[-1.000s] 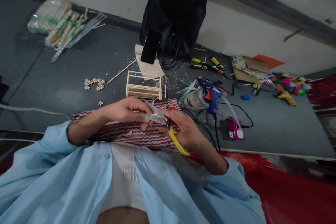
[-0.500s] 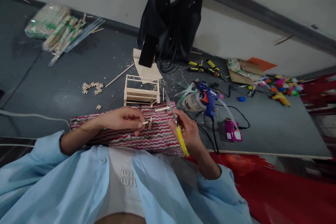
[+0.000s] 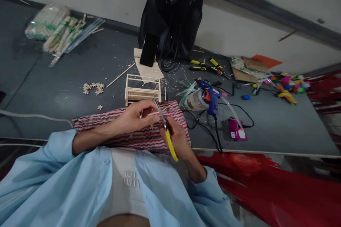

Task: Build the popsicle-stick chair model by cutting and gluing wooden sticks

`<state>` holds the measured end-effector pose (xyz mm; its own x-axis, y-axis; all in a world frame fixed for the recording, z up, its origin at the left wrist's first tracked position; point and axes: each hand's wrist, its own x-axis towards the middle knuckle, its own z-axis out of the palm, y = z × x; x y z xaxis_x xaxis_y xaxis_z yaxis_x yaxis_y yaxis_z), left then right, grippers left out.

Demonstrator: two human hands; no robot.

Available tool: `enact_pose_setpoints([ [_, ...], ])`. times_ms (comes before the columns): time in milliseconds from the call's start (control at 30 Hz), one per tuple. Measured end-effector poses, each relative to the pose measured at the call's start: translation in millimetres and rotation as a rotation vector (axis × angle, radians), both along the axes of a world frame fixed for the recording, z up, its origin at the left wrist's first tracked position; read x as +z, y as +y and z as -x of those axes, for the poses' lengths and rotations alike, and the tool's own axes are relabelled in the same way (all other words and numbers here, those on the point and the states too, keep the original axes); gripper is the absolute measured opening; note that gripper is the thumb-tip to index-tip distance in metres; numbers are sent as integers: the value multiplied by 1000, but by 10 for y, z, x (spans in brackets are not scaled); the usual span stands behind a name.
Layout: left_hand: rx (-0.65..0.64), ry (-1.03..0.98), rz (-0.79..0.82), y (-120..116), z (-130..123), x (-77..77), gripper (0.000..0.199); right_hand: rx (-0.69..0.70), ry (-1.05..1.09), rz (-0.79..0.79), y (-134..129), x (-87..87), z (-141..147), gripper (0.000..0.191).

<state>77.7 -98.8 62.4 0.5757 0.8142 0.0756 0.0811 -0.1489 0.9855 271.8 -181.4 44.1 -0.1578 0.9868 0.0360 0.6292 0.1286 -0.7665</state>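
My right hand (image 3: pixel 176 135) is closed around yellow-handled scissors (image 3: pixel 171 144), their blades pointing up and to the left. Just left of it, my left hand (image 3: pixel 138 116) pinches a thin wooden stick (image 3: pixel 153 113) that reaches to the scissors' blades. Whether the blades touch the stick, I cannot tell. Short stick pieces lie under the left fingertips on a red-and-white wavy-striped cloth (image 3: pixel 106 124), partly hidden by the hand. Right behind the hands stands a small open frame of wooden sticks (image 3: pixel 143 88).
A blue glue gun (image 3: pixel 210 95) rests by a clear jar (image 3: pixel 195 101), its cable trailing near the purple box (image 3: pixel 237 129). Farther back are a phone (image 3: pixel 149 50), a black bag (image 3: pixel 170 21) and pliers (image 3: pixel 205 66). Wooden snowflakes (image 3: pixel 93 88) and packed sticks (image 3: pixel 62 33) lie left.
My right hand has brought the scissors left, close to my left hand. My left hand has shifted up and right, now holding a longer stick where a short piece was before.
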Motion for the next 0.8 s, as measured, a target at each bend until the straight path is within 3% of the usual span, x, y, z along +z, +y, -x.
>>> enact_pose_setpoints([
  [167,102,24,-411,-31,3,-104,13,-18,-24,-13,-32,-30,42,25],
  [333,126,19,-630,-28,32,-186,10,-37,-100,-72,-37,-66,62,32],
  [533,106,-27,-773,-20,55,-209,15,-17,-170,-113,-62,-89,89,41],
  [800,64,36,-829,-33,95,-167,20,23,-160,-241,-40,-136,110,47],
])
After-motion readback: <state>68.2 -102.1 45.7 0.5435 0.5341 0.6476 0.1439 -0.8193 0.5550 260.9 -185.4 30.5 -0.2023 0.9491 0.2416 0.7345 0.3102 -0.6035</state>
